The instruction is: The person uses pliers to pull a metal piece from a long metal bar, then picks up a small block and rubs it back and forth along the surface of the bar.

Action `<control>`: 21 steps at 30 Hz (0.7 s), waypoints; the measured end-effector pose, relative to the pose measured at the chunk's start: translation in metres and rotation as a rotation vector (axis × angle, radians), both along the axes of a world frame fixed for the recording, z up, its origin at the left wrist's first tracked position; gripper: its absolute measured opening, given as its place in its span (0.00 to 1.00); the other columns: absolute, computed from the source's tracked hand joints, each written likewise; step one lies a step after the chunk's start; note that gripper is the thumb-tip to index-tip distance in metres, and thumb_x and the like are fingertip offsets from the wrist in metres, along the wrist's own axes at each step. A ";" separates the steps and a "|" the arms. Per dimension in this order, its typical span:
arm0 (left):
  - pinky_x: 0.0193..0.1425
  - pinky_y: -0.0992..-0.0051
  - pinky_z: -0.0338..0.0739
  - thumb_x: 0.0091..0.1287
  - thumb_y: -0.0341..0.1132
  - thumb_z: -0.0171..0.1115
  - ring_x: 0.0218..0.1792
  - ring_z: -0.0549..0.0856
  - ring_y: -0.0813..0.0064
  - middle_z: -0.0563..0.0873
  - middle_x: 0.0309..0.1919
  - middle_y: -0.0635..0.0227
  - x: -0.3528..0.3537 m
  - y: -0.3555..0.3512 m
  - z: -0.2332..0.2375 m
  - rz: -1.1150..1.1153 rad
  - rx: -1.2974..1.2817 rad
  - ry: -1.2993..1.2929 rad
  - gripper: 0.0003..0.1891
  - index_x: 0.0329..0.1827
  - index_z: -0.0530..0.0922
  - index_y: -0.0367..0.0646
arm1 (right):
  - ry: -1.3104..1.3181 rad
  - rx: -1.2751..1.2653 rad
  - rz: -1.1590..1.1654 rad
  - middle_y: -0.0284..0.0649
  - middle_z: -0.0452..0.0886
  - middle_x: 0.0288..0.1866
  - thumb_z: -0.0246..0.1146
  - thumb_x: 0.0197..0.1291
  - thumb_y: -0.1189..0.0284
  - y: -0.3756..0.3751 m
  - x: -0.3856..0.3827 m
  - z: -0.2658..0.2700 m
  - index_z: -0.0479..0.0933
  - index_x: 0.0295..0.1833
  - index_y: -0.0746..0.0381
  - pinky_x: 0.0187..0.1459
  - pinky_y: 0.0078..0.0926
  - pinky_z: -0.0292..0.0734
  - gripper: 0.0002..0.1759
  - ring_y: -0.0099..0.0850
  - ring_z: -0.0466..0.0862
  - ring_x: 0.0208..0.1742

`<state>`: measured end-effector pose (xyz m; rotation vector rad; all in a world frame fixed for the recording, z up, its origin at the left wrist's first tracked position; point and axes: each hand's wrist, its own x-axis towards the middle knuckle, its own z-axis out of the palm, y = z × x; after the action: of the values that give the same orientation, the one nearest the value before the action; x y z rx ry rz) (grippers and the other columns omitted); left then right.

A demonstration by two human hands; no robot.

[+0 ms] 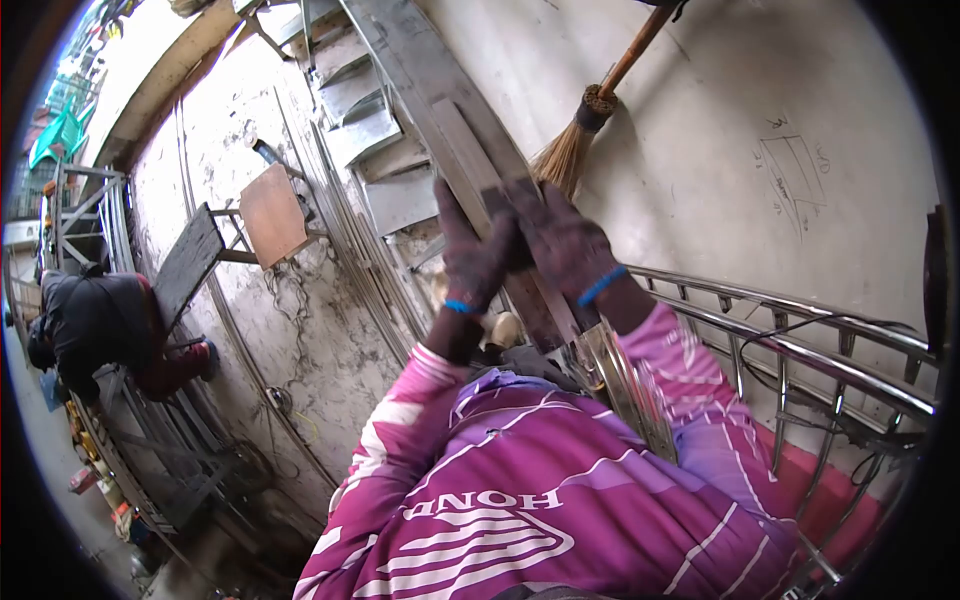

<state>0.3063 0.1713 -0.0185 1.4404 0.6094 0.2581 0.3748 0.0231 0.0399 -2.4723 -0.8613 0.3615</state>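
Both hands wear dark gloves with blue cuffs and are close together over a long flat metal bar. My left hand has its index finger stretched forward along the bar's left side and its thumb out towards the right hand. My right hand lies over the bar, fingers forward, around a small dark block that shows between the hands. Part of the block is hidden under the gloves; I cannot tell what it is. The bar lies along a wider grey metal beam running away from me.
A straw broom leans beyond the right hand. Chrome railings stand at right. Metal sheets and long rods lie left of the beam. Farther left, a person bends over near a dark board and brown panel.
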 end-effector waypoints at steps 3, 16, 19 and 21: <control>0.75 0.61 0.79 0.67 0.43 0.74 0.75 0.79 0.52 0.71 0.79 0.39 -0.035 -0.033 0.004 -0.004 0.082 -0.010 0.57 0.93 0.44 0.44 | -0.009 -0.026 0.004 0.61 0.73 0.71 0.58 0.79 0.63 -0.023 -0.035 0.003 0.63 0.87 0.37 0.55 0.56 0.88 0.34 0.62 0.88 0.55; 0.71 0.64 0.81 0.64 0.49 0.78 0.68 0.86 0.52 0.80 0.73 0.41 0.135 0.118 -0.005 0.026 0.146 0.037 0.62 0.92 0.45 0.39 | 0.002 -0.081 0.076 0.53 0.67 0.85 0.51 0.81 0.67 0.130 0.145 -0.018 0.65 0.86 0.36 0.76 0.49 0.77 0.31 0.62 0.77 0.75; 0.74 0.64 0.78 0.65 0.49 0.77 0.72 0.83 0.51 0.78 0.75 0.39 0.148 0.127 -0.026 0.019 0.183 -0.087 0.61 0.92 0.44 0.38 | 0.053 -0.141 -0.011 0.54 0.67 0.85 0.48 0.83 0.64 0.137 0.153 -0.025 0.64 0.87 0.37 0.79 0.51 0.73 0.30 0.64 0.75 0.76; 0.78 0.65 0.74 0.66 0.48 0.76 0.76 0.79 0.51 0.73 0.79 0.38 0.138 0.121 -0.010 0.003 0.011 -0.013 0.60 0.92 0.45 0.36 | -0.028 -0.017 0.020 0.64 0.63 0.85 0.50 0.81 0.62 0.132 0.157 -0.059 0.69 0.83 0.33 0.76 0.57 0.76 0.28 0.65 0.75 0.77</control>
<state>0.4446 0.2922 -0.0289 1.4475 0.6010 0.2733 0.5320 0.1547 -0.0191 -2.4918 -0.8986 0.3438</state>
